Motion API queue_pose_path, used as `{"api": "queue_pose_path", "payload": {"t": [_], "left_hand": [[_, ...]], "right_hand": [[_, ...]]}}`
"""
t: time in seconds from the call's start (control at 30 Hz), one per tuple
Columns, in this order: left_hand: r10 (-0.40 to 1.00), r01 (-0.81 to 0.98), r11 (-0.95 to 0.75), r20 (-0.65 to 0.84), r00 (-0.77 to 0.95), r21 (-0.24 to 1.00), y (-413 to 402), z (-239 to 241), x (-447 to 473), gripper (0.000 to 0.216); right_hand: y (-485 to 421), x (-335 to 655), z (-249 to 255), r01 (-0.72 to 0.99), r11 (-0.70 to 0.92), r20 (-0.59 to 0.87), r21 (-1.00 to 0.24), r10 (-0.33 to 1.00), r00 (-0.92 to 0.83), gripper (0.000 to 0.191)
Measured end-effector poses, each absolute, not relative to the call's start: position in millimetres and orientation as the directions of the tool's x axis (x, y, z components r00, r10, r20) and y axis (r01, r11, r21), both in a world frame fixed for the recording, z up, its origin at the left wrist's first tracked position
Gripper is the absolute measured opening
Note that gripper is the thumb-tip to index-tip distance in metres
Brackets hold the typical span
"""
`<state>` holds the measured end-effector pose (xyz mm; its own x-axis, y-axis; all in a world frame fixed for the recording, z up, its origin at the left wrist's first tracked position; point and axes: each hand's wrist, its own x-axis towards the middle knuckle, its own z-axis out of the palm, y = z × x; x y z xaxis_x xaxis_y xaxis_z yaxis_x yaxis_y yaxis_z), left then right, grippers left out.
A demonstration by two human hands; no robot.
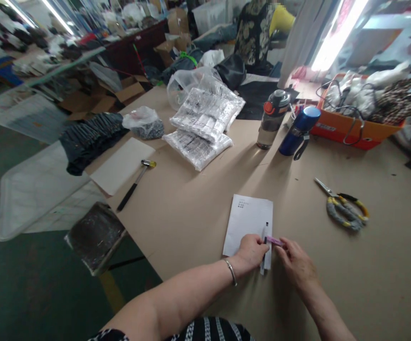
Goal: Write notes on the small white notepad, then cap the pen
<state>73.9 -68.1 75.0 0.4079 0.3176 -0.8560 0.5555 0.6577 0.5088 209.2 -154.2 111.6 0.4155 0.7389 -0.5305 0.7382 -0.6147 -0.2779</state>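
A white sheet of paper [248,219] lies on the brown table [198,208] in front of me. My left hand [252,251] rests on the sheet's lower edge with its fingers curled, touching a white pen [264,246] that lies on the paper. My right hand [297,265] is just to the right, its fingertips pinched on a small pink object [275,241] held between both hands. A metal bangle sits on my left wrist.
Scissors with wrapped handles [345,208] lie to the right. A hammer [136,183] and a white board [122,165] lie at the left. Plastic packets [205,125], two bottles [274,118], and an orange crate [354,128] stand further back. A person sits at the far end.
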Motion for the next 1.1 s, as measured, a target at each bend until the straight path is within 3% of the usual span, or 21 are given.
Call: {"api": "queue_pose_path", "payload": {"t": [0.23,0.33,0.47,0.53,0.63,0.8,1.1], "left_hand": [[0.384,0.567,0.607,-0.83,0.404,0.557,-72,71,74,0.009],[0.401,0.565,0.594,-0.82,0.409,0.572,-71,73,73,0.011],[0.455,0.537,0.574,-0.786,0.418,0.618,-69,76,74,0.011],[0.484,0.512,0.563,-0.761,0.432,0.648,-69,78,74,0.012],[0.519,0.485,0.55,-0.733,0.439,0.68,-69,80,73,0.015],[0.593,0.501,0.461,-0.675,0.439,0.732,-73,85,66,0.012],[0.643,0.581,0.262,-0.589,0.49,0.77,-76,94,44,0.016]], "right_hand": [[-148,206,106,0.628,-0.652,-0.486,-0.425,0.75,0.45,0.039],[-140,206,109,0.546,-0.724,-0.572,-0.422,0.68,0.459,0.038],[-127,205,112,0.117,-0.854,-0.737,-0.507,0.5,0.454,0.051],[-120,203,116,-0.098,-0.878,-0.83,-0.468,0.398,0.392,0.061],[-115,201,123,-0.229,-0.888,-0.902,-0.4,0.337,0.268,0.052],[-122,192,126,-0.462,-0.795,-0.919,-0.394,0.33,0.215,0.039],[-137,167,123,-0.538,-0.733,-0.909,-0.417,0.35,0.227,0.037]]}}
